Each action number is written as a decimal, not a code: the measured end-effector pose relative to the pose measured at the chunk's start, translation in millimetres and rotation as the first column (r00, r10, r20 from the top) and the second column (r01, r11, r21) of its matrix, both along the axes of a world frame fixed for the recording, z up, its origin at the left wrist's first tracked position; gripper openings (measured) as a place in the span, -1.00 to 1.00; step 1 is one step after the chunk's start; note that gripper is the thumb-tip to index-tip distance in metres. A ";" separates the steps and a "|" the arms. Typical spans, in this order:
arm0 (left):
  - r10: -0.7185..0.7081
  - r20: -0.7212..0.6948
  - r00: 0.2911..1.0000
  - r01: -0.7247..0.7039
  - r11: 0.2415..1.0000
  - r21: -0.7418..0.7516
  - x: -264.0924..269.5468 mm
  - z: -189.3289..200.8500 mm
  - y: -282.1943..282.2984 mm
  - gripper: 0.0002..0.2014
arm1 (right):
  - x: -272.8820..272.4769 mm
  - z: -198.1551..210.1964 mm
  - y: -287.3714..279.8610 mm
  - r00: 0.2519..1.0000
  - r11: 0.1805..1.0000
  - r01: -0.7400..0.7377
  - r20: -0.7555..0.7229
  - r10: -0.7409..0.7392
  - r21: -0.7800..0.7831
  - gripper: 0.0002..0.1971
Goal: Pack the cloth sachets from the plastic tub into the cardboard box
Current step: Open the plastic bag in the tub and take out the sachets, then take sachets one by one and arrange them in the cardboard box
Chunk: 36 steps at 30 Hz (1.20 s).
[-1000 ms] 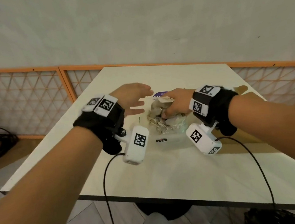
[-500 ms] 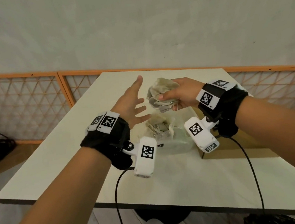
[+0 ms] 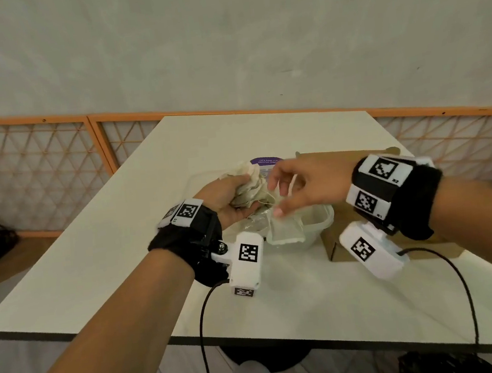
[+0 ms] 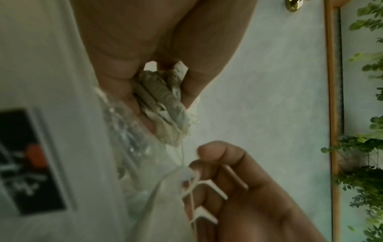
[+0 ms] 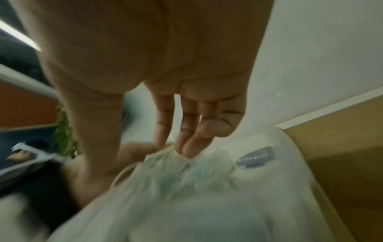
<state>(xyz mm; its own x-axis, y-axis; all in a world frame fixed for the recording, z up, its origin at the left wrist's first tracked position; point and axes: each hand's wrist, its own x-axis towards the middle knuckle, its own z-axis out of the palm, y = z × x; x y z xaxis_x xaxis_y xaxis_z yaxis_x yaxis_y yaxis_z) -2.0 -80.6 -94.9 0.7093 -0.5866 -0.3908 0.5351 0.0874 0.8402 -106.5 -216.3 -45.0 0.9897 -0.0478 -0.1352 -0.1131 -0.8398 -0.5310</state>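
My left hand (image 3: 237, 199) grips a crumpled bunch of beige cloth sachets (image 3: 249, 183) above the left side of the clear plastic tub (image 3: 323, 219). The left wrist view shows the bunch (image 4: 163, 104) squeezed between thumb and fingers, with strings and white tags (image 4: 215, 190) trailing over my right fingers. My right hand (image 3: 279, 194) hovers just right of the bunch, fingers loosely spread, fingertips (image 5: 186, 144) touching the cloth. More sachets (image 3: 286, 230) lie in the tub. The brown cardboard box (image 3: 334, 245) stands right of the tub, under my right wrist.
A purple-labelled lid (image 3: 263, 161) lies behind the tub. The pale table (image 3: 142, 259) ends in a near edge close to my body. An orange-framed lattice fence (image 3: 37, 167) runs behind. Camera cables hang from both wrists.
The bunch of sachets passed from my right hand to my left. The left hand, open before, now grips it; the right hand let go and stays beside it. Both hands sank toward the tub.
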 end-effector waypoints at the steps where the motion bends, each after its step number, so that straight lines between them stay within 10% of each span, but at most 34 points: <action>1: 0.003 -0.005 1.000 -0.003 1.000 -0.011 -0.6 0.4 0.8 -0.93 | -3.7 -5.0 1.7 0.997 0.998 -0.048 -0.057 0.045 -0.042 -0.57; 5: 0.023 -0.005 1.000 -0.023 0.993 -0.119 1.8 0.9 3.4 -0.89 | -2.6 -15.2 -3.1 0.995 0.992 -0.075 -0.072 0.068 -0.099 -0.74; 8: 0.086 -0.036 0.996 -0.093 0.960 -0.264 7.0 1.7 6.7 -0.85 | 2.2 -7.1 -12.4 0.997 0.971 0.064 0.016 -0.069 0.231 -0.89; 13: 0.070 0.164 0.984 -0.021 0.958 -0.285 6.0 0.1 4.3 -0.73 | 16.3 4.2 -9.6 0.928 0.721 0.207 0.101 -0.359 0.662 -0.85; 19: -0.041 0.306 0.951 0.115 0.967 -0.229 1.7 -4.2 1.6 -0.63 | 31.7 3.1 11.5 0.946 0.558 0.176 0.017 -0.322 0.811 -0.94; 25: 0.142 -0.010 0.990 -0.127 0.854 -0.505 11.5 3.6 11.6 -0.92 | 30.1 -22.4 9.6 0.951 0.824 0.284 -0.034 -0.308 0.490 -0.72; 28: 0.133 -0.139 0.981 -0.193 0.688 -0.699 16.1 8.3 18.0 -0.82 | 26.6 -31.9 11.9 0.983 0.972 0.181 -0.049 -0.176 0.150 -0.73; 32: -0.016 -0.201 0.980 -0.173 0.447 -0.878 27.7 10.3 31.4 -0.45 | 25.4 -31.7 13.7 0.980 0.967 0.200 -0.038 -0.197 0.155 -0.73; 36: -0.073 -0.120 0.990 -0.059 0.557 -0.828 12.6 15.9 21.4 -0.59 | 25.7 -31.9 19.4 0.978 0.957 0.199 0.020 -0.208 0.213 -0.69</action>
